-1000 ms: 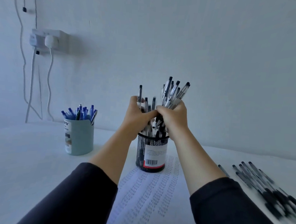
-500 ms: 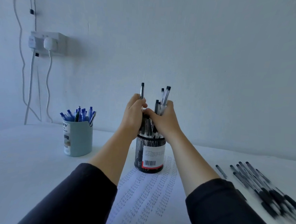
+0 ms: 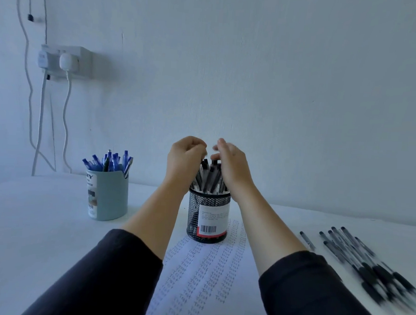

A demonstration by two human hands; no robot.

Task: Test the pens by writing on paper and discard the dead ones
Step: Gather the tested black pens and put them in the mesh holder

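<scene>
Two bare forearms reaching out of dark sleeves. Left sleeve (image 3: 104,279) black or very dark navy, plain, matte fabric, pushed up to about mid-forearm, hem forming a soft rounded edge without visible cuff, button or stitching. Right sleeve (image 3: 315,295) of the same dark fabric, likewise pushed up, edge slightly creased where bunched. No logo, stripe or print on either. Left hand (image 3: 184,159) bare: no glove, no ring, no watch or band at the wrist. Right hand (image 3: 230,163) equally bare, fingers slightly blurred, nails too small to make out.
</scene>
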